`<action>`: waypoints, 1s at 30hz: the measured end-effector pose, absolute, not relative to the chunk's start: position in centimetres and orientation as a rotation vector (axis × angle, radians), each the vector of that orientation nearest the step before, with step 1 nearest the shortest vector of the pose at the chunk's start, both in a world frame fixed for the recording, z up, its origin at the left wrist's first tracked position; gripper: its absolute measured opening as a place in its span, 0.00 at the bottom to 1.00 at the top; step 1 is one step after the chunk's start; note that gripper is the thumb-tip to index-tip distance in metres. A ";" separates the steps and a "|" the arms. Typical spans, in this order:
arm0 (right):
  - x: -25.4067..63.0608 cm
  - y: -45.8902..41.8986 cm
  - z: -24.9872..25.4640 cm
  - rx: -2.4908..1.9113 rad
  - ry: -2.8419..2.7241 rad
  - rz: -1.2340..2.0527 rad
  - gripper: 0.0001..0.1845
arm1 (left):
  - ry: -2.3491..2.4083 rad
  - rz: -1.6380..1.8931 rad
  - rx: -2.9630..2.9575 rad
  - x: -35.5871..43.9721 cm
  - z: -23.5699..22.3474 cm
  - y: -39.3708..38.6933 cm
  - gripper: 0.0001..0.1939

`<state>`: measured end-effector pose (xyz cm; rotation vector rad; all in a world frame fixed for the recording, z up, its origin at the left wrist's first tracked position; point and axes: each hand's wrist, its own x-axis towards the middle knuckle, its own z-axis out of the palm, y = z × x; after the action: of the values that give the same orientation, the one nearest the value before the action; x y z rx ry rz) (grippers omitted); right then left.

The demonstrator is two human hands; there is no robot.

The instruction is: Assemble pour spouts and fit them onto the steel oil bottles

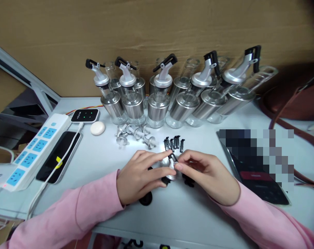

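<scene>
Silver spout cap [169, 170] pinched by both hands' grip; black clips [174, 143], glass bottles [158, 103] behind.

On the desk [198, 214], a row of bottles [159, 103] stands at the far edge. Near of them lie spouts [132, 135] to the left and small levers [174, 143] to the right. A power strip [34, 150] and phone [58, 156] lie far left.

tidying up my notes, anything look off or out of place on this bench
Mostly orderly. Some glass bottles in the back row lack a spout cap. One black ring lies apart by the left hand; both hands hold a silver spout.
</scene>
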<state>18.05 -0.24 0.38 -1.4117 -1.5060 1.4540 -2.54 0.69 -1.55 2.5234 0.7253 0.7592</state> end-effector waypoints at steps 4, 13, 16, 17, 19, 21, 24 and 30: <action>18.0 -0.2 0.5 -1.454 -1.612 1.405 0.15 | 0.717 0.758 2.524 -2.6 -1.5 0.7 0.14; 18.2 -0.5 0.5 -1.428 -1.735 1.416 0.16 | 0.710 0.755 2.529 -2.6 -1.7 0.7 0.14; 18.1 -0.6 0.2 -1.390 -1.755 1.350 0.16 | 0.717 0.764 2.523 -2.6 -1.7 0.7 0.13; 18.1 -0.7 0.0 -1.389 -1.770 1.334 0.16 | 0.717 0.766 2.524 -2.6 -1.7 0.7 0.13; 18.1 -0.8 -0.2 -1.395 -1.796 1.294 0.16 | 0.718 0.755 2.531 -2.5 -1.7 0.7 0.14; 18.1 -0.9 -0.4 -1.395 -1.812 1.259 0.16 | 0.722 0.750 2.540 -2.5 -1.6 0.7 0.14; 18.1 -1.0 -0.3 -1.387 -1.819 1.231 0.16 | 0.723 0.746 2.546 -2.5 -1.5 0.7 0.15; 18.2 -0.6 1.0 -1.338 -1.611 1.524 0.18 | 0.699 0.786 2.531 -2.6 -1.5 0.6 0.14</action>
<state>18.16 -0.58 0.96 -1.3376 -1.6115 1.5238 -2.59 0.65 -1.55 2.5308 0.6985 0.7862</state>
